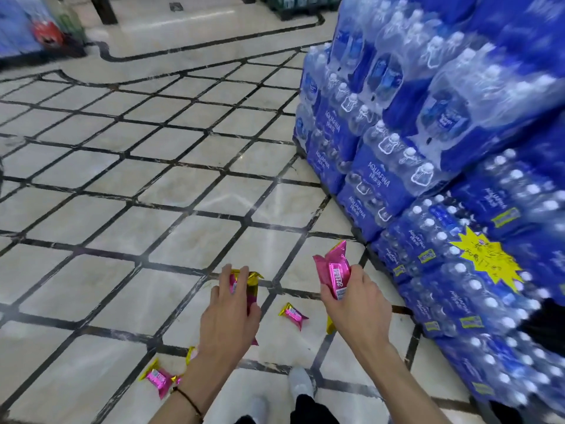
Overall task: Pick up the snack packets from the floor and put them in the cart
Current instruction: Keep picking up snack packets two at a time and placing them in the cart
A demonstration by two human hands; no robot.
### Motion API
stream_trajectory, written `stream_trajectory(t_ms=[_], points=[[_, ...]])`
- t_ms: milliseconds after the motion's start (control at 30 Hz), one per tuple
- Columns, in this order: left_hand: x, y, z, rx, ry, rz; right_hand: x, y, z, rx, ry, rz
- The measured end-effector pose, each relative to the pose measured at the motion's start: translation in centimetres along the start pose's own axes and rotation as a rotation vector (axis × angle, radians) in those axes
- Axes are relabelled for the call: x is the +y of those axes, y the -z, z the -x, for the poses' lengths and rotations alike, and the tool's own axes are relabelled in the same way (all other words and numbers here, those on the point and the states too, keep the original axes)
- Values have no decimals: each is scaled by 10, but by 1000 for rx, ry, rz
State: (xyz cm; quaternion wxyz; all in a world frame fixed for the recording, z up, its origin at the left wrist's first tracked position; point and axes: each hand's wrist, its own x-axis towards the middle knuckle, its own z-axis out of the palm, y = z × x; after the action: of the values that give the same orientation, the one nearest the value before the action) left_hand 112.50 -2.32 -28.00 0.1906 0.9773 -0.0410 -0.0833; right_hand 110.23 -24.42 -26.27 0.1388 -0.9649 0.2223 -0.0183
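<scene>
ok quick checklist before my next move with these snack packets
1. Right hand grips the pink packets: ok.
2. Left hand has fingers curled round a gold-ended packet: ok.
3. Floor free of packets: not ok. A loose packet lies between the hands and a second packet lies near the left wrist.
4. Cart close by: cannot tell, it is not in view.
5. Hands apart from the bottle stack on the right: ok.
</scene>
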Motion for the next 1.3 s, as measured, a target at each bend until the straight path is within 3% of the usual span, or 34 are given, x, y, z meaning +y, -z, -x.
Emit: stream_trajectory(t_ms=[333,600,933,1300], points=[[77,10,13,-128,-556,16,36,60,98,236,-452,-25],[173,-14,100,-274,-954,-34,112,103,231,422,-861,28],[258,-72,314,-495,-1490,24,182,140,465,568,-1360,76],[266,-116,615,-651,-1851,-20,226,143,759,676,-1754,109]])
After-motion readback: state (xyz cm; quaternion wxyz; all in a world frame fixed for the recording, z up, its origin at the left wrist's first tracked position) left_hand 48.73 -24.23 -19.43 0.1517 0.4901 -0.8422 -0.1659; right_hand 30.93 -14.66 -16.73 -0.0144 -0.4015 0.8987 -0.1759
